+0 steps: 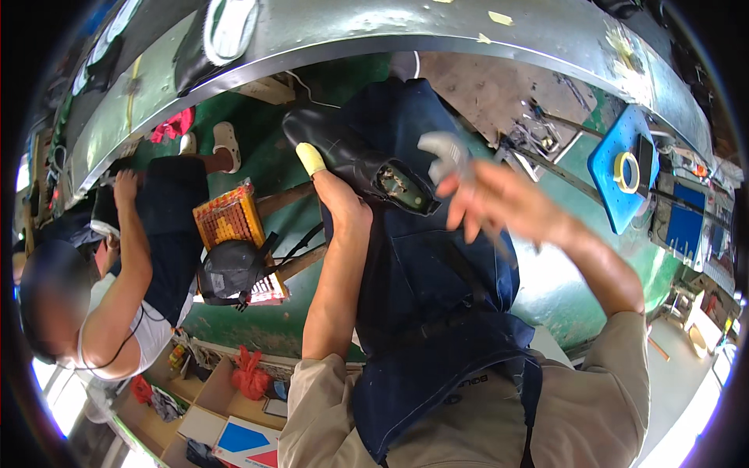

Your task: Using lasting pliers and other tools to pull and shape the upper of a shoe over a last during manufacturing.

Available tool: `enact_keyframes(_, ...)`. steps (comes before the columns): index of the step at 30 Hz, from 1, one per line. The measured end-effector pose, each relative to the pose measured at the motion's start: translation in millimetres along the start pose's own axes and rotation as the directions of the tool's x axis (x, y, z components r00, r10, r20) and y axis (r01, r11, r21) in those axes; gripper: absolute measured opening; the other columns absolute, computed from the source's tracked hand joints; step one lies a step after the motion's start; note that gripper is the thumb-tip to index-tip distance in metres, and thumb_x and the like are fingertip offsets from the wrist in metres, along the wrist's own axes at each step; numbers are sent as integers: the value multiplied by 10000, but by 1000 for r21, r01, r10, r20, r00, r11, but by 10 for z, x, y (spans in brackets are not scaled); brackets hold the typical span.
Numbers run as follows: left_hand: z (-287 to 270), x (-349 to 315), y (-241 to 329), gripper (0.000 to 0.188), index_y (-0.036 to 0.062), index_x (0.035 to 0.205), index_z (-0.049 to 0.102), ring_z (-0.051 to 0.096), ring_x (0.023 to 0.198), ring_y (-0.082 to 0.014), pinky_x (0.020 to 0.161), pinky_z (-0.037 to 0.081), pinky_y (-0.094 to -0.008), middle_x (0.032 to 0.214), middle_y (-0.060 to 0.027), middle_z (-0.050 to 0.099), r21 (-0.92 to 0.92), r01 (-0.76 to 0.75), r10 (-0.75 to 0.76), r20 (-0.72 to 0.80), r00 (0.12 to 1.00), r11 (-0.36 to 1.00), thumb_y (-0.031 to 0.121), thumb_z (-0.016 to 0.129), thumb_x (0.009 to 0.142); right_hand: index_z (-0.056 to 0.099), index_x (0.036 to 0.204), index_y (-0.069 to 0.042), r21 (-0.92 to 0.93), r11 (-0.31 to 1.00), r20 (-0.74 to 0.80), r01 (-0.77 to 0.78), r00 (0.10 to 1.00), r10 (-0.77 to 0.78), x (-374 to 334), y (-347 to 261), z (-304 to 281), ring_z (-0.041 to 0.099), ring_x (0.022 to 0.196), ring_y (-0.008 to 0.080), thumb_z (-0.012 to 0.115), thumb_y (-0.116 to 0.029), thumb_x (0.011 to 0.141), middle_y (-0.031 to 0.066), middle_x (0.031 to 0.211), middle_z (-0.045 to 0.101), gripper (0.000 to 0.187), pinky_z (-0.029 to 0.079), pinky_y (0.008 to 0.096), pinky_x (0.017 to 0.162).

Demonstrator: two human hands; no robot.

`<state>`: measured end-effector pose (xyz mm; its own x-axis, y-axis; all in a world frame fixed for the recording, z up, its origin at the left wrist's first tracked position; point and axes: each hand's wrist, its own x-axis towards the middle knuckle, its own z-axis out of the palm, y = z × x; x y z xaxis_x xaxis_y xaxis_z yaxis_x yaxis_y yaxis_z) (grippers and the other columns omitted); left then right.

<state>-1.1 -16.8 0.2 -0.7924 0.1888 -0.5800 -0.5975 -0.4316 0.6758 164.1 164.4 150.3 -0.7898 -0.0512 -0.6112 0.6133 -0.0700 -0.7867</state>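
in the head view, writing is scant: dark lettering shows on the beige shirt [499, 417] at bottom centre, partly covered by the navy apron [445, 374], and small print too blurred to tell sits on the white, blue and red box [248, 442] at lower left. the left hand [341, 193] reaches up from bottom centre, forearm nearly upright; its yellow-covered digit lies against the black boot [335, 148], with the other fingers hidden behind it, clasping it. the boot lies slantwise on the lap at upper centre, toe toward upper left. the right hand [499, 201], motion-blurred, comes in from the right with elbow bent, fingers curled around a silver wrench-like tool [445, 150], its head close beside the boot's open end. the metal desk [374, 31] arches across the top.
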Motion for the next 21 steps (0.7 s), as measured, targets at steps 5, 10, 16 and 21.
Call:
enact_keyframes(5,71,-18,-154,446,107,1391,546,671,1145,-240,991,563,-395,1294,-65,662,110,-51,50,11,999,993,370,336,1099,492,1402,-14,287,955,149,-82,988,40,-62,212,289,734,991,218,438,-357,1119,174,1150,701,448,582,319,757)
enact_keyframes(10,111,-62,-283,469,87,1433,530,639,1176,-211,1045,507,-362,1333,-59,645,168,-165,167,7,986,972,408,408,1113,497,1409,10,337,930,210,-148,975,79,59,141,161,739,1020,242,467,-406,1106,206,1201,697,515,605,338,764)
enact_keyframes(16,-5,-160,-197,519,9,1442,500,591,1223,-212,1075,450,-339,1357,-99,609,458,-302,309,62,949,836,382,518,1082,539,1353,6,299,910,257,-289,942,215,60,331,165,682,751,128,500,-413,1091,48,900,633,496,456,243,525)
enact_keyframes(21,-4,23,-31,597,-52,1254,583,661,1067,-291,958,492,-377,1149,-198,693,766,-306,120,291,949,565,400,772,914,541,1153,3,70,949,188,-308,938,290,36,324,399,625,652,123,455,-339,1091,31,789,581,358,430,312,519)
